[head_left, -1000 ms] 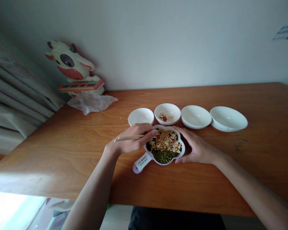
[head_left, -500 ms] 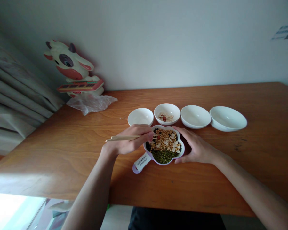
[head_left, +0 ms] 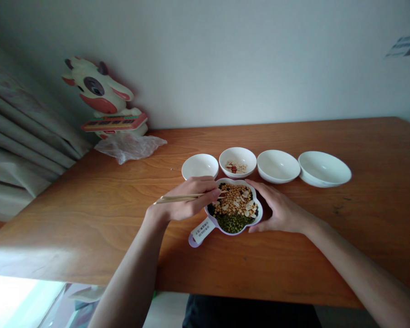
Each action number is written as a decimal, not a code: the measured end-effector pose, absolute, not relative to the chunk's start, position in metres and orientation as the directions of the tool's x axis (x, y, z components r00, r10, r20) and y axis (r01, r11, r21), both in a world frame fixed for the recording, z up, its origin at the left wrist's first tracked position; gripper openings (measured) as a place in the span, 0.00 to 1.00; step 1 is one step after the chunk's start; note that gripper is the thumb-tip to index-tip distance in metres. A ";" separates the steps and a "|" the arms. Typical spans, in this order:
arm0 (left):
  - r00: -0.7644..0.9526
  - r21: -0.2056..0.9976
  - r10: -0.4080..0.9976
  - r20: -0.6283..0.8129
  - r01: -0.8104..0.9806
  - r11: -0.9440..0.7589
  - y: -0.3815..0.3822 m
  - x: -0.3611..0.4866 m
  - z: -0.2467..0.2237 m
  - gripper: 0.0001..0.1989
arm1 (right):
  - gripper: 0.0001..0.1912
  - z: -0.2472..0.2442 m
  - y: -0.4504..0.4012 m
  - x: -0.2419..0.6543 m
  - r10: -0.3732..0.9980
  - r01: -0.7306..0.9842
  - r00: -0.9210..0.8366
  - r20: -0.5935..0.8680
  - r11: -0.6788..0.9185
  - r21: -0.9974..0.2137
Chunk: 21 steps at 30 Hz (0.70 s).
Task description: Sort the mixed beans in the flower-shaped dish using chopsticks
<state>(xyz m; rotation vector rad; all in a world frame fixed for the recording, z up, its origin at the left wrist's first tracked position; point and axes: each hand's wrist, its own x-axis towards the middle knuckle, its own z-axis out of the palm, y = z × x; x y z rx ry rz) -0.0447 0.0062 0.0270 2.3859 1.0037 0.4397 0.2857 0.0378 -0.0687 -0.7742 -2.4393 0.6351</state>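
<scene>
My left hand [head_left: 187, 198] is closed around a pair of wooden chopsticks [head_left: 179, 198], whose tips reach over the left part of a lilac-rimmed, flower-shaped dish [head_left: 261, 212]. Yellow beans [head_left: 230, 196], green beans [head_left: 235, 223], dark beans and pale peanut halves fill that dish. Its labelled handle [head_left: 202, 230] points to the front left. My right hand [head_left: 273, 207] rests against the dish's right side, thumb and fingers spread around the rim. Behind the dish, a white bowl [head_left: 238, 152] holds several peanut pieces [head_left: 235, 167], some reddish.
Three more white bowls stand in the row: one at the left [head_left: 200, 165], two at the right [head_left: 278, 166] [head_left: 324, 168]. A cow-shaped toy keyboard [head_left: 105, 98] and crumpled clear plastic [head_left: 130, 146] lie at the back left of the wooden table [head_left: 89, 218].
The chopsticks have shifted slightly and their tips are a little further apart; the reddish piece near them no longer shows. My right hand has stayed in place.
</scene>
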 end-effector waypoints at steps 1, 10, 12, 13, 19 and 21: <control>0.676 0.559 0.731 0.091 0.573 -0.600 0.006 -0.045 0.027 0.20 | 0.71 -0.069 0.038 0.286 0.626 0.391 -0.713 0.317 0.730 -0.560; 0.625 0.590 0.777 0.070 0.602 -0.538 0.005 -0.046 0.029 0.22 | 0.71 -0.068 0.037 0.287 0.639 0.397 -0.709 0.297 0.711 -0.581; 0.635 0.586 0.769 0.073 0.596 -0.548 0.005 -0.044 0.029 0.22 | 0.72 -0.069 0.037 0.287 0.639 0.395 -0.706 0.306 0.713 -0.579; 0.639 0.585 0.766 0.076 0.593 -0.553 0.005 -0.044 0.029 0.22 | 0.72 -0.069 0.037 0.287 0.639 0.396 -0.705 0.307 0.714 -0.578; 0.643 0.573 0.761 0.092 0.591 -0.568 0.004 -0.041 0.029 0.22 | 0.72 -0.070 0.037 0.286 0.636 0.391 -0.709 0.305 0.714 -0.580; 0.648 0.561 0.755 0.100 0.590 -0.581 0.005 -0.041 0.029 0.22 | 0.71 -0.070 0.037 0.286 0.637 0.394 -0.710 0.300 0.712 -0.581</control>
